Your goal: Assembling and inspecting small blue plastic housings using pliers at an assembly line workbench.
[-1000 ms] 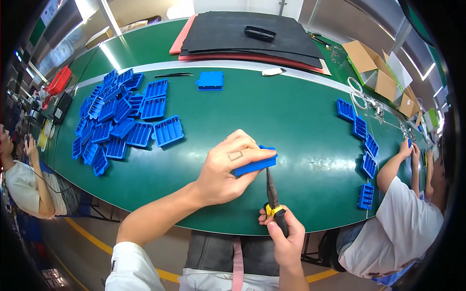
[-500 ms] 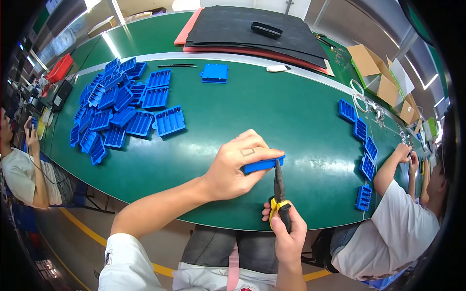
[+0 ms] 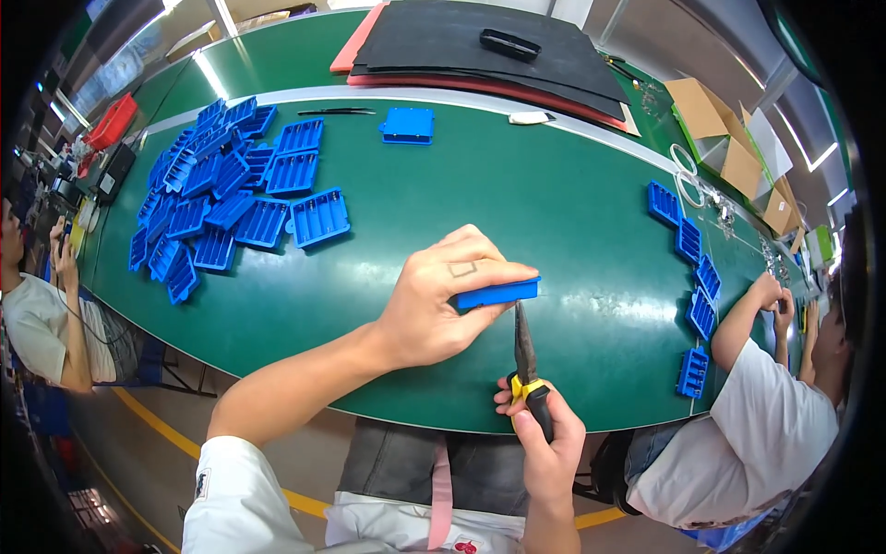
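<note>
My left hand [image 3: 441,294] grips a blue plastic battery holder [image 3: 496,295] edge-on over the near middle of the green table. Its fingers lie along the top and the thumb presses from below. In my right hand [image 3: 546,434] are long-nose pliers [image 3: 524,346] with yellow and black handles, pointing away from me. Their dark tips reach the lower edge of the holder near its right end; whether they touch it I cannot tell. The jaws look closed. The holder's inner side is hidden from view.
A heap of blue battery holders [image 3: 221,180] covers the table's left side. Another blue holder [image 3: 408,126] lies face down near tweezers [image 3: 338,112]. Several form a column [image 3: 688,240] at right. Black sheets [image 3: 480,55] are stacked at the back. Co-workers sit left and right [image 3: 738,434].
The pliers' tips have come down from the battery holder's front face to its lower edge. My left hand has shifted slightly left and turned the holder a little. The view has tilted slightly.
</note>
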A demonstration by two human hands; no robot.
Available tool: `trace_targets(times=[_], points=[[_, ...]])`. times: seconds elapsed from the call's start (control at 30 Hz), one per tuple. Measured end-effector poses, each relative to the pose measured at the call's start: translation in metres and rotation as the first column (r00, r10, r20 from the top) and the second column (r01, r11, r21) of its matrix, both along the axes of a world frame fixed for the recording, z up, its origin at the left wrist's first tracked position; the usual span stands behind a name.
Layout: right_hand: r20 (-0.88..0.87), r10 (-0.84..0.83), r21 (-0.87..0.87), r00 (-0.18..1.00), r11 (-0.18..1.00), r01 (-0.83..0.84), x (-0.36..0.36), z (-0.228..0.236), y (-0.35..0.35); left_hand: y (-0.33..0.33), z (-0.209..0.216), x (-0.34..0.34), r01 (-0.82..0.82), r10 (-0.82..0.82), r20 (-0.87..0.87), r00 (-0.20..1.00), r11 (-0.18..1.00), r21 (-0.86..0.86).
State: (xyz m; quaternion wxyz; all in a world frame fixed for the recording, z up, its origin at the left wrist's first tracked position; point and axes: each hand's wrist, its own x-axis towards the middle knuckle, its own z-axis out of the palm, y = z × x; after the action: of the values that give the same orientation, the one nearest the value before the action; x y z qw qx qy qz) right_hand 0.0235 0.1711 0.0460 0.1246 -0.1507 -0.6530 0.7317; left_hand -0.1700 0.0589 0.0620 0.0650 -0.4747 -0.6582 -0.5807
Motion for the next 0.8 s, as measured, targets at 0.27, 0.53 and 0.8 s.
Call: trace_targets(times=[0.27,0.53,0.8], points=[[-0.015,0.002,0.086,1.000,0.996,0.000,-0.0040,0.0018,-0.0007,0.0033,0.0011,-0.0042,-0.036,0.037,-0.094,0.995,0.999,0.011],[0.060,-0.010,0.144,0.998,0.990,0.002,-0.0041,0.0009,-0.0008,0.0032,0.0002,-0.0020,-0.029,0.030,-0.081,0.996,1.000,0.008],[0.076,-0.015,0.138,0.997,0.990,0.004,-0.0045,0.0014,-0.0007,0.0043,0.0001,0.0000,-0.041,0.042,-0.041,0.998,0.999,0.020]])
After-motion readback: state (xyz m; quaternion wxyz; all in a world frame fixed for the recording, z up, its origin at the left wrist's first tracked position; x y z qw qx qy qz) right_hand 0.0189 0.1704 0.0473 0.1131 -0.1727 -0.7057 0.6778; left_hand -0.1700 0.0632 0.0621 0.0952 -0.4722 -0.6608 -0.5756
